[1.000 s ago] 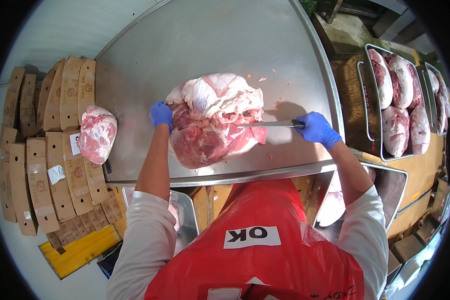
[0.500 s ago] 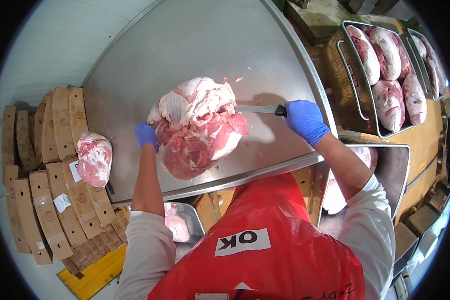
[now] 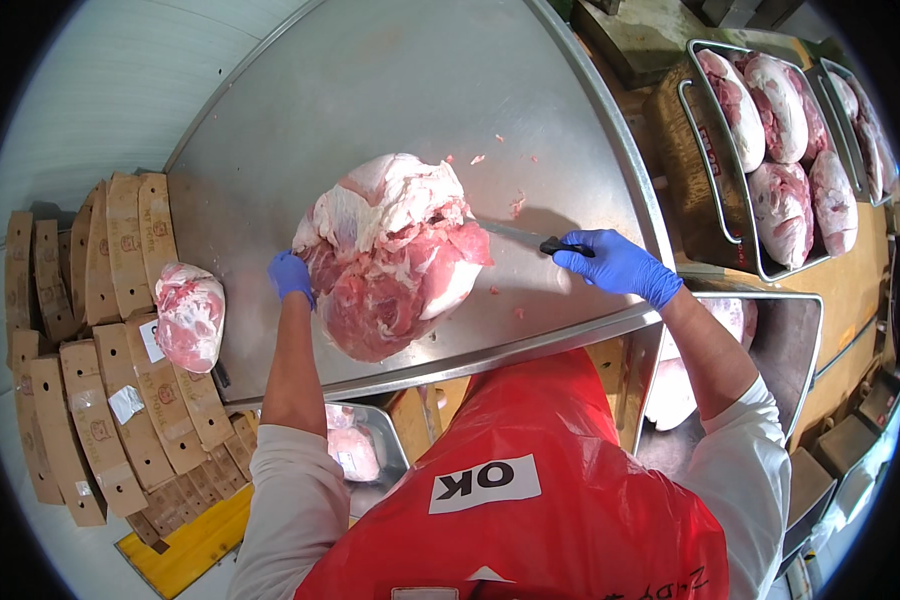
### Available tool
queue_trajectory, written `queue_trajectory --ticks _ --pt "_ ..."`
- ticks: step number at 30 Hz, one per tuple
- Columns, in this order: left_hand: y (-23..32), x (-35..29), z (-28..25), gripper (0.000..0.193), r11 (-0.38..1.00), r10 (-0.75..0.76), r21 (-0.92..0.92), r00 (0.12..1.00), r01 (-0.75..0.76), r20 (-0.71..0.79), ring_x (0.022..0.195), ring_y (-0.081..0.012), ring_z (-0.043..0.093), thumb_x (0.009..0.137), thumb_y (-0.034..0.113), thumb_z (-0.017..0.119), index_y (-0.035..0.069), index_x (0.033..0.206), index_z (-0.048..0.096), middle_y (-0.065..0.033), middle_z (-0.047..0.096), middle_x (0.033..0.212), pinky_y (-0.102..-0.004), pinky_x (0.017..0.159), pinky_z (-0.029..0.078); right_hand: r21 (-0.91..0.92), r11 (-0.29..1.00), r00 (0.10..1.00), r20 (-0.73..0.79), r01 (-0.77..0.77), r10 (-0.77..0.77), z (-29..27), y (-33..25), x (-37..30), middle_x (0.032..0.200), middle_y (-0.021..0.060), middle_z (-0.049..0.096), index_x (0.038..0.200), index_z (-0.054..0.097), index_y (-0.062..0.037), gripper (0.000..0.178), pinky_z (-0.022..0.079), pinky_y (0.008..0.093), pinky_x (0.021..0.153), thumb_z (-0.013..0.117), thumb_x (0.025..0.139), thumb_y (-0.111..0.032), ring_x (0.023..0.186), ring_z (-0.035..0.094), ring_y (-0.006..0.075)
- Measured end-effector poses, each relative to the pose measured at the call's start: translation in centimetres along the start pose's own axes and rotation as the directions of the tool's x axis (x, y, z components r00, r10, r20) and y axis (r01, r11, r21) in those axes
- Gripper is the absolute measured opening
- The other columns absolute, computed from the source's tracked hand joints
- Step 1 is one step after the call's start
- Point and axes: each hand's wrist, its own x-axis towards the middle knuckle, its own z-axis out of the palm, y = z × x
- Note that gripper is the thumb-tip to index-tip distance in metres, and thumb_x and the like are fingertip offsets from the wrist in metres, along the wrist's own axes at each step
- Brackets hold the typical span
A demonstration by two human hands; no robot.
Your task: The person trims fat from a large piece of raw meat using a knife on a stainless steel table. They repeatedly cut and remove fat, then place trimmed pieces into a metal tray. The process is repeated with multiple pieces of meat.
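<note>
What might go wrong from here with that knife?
If the knife slips, it might cut the left hand, since the blade points toward that side of the meat. The meat might also slide on the smooth metal table, as only the left hand steadies it.

A second ago the knife's (image 3: 551, 243) blade reached over the cut meat (image 3: 385, 262); now it lies drawn back toward the tabletop's (image 3: 370, 90) right edge, its tip beside the meat. Over the last half second the handle has swung toward the front edge, and the right hand (image 3: 610, 266) has turned, baring more of that handle.
</note>
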Motion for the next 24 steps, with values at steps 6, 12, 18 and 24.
queue_trajectory --ticks 6,12,18,24 --pt "0.3 0.0 0.1 0.037 0.993 0.039 0.112 0.999 -0.042 0.027 0.091 -0.0303 0.072 0.092 0.012 0.054 -0.003 0.116 0.078 -0.0207 0.078 0.101 -0.044 0.084 0.055 -0.078 0.996 0.976 -0.217 -0.043 0.025 3.9 0.1 -1.1 0.083 0.0229 0.073 0.12 0.073 -0.0086 0.048 0.059 0.0502 0.077 0.063 0.103 -0.053 0.081 0.073 0.0445" --pt "-3.4 1.5 0.2 0.038 0.997 -0.037 0.059 0.998 0.04 -0.046 0.099 -0.04 0.075 0.091 0.014 0.053 -0.002 0.115 0.078 -0.0257 0.077 0.109 -0.0477 0.087 0.056 0.174 0.978 0.927 -0.333 -0.118 0.171 9.0 -0.3 -2.3 0.08 0.0197 0.073 0.126 0.073 -0.0093 0.046 0.059 0.0453 0.07 0.069 0.101 -0.048 0.078 0.075 0.0385" --pt "-1.7 1.2 1.0 0.038 0.989 -0.016 0.144 0.998 0.025 -0.064 0.104 -0.0438 0.074 0.091 0.016 0.054 0.002 0.116 0.079 -0.0267 0.076 0.114 -0.0494 0.089 0.056 0.332 0.932 0.886 -0.373 -0.148 0.274 12.5 -0.3 -2.8 0.074 0.0131 0.069 0.126 0.073 -0.0026 0.045 0.055 0.0359 0.067 0.073 0.101 -0.04 0.069 0.066 0.0191" --pt "-2.0 0.7 -0.6 0.036 0.988 -0.1 0.115 0.995 0.102 -0.022 0.099 -0.0408 0.075 0.089 0.012 0.056 0.003 0.114 0.08 -0.0242 0.078 0.109 -0.0484 0.087 0.056 0.525 0.838 0.863 -0.344 -0.149 0.37 14.0 -2.2 -2.9 0.086 0.0064 0.074 0.128 0.073 0.001 0.042 0.054 0.0298 0.073 0.075 0.101 -0.031 0.078 0.062 0.0087"
